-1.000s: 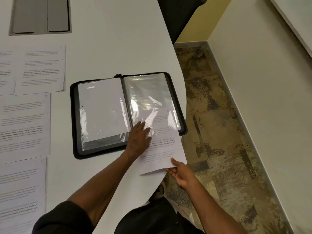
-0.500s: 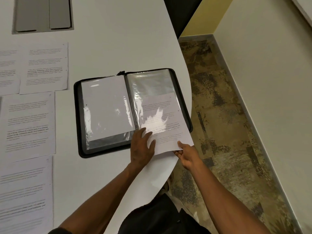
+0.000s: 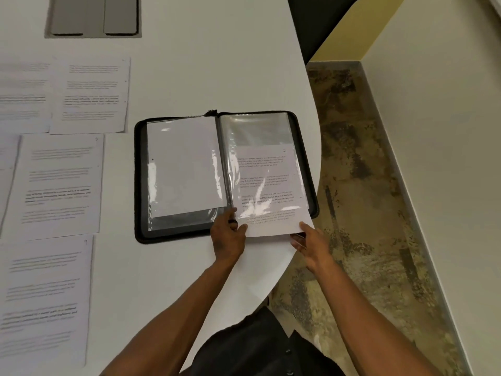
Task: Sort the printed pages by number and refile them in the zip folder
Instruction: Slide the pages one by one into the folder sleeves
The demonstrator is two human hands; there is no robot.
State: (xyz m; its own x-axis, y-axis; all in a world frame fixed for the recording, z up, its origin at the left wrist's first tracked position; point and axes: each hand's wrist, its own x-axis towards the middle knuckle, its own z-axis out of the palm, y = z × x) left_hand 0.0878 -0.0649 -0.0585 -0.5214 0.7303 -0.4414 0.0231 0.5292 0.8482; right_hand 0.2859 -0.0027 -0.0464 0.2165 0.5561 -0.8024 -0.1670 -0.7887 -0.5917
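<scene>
The printed text on every sheet is too blurred to read; a small handwritten mark sits at the top right corner of the page in the folder's right sleeve, but its number cannot be made out for sure.

The zip folder, black with a zip edge, lies open on the white bench close to the curved edge. Its left sleeve holds a sheet showing its blank side. The right sleeve holds the page partway in, with the lower edge sticking out past the sleeve's bottom opening and over the folder's near rim.

Both forearms reach forward from the bottom of the view. The left hand rests palm down at the folder's near edge by the spine, fingers spread on the sleeve's lower corner, thumb touching the page's left edge. The right hand holds the page's lower right corner, thumb on top and fingers curled beneath, a closed pinch grip.

4 more printed pages lie flat on the bench to the left: 1 at the top, 1 in the middle, 1 nearest, and 1 cut by the left border. A grey recessed panel sits in the bench at the far side.
</scene>
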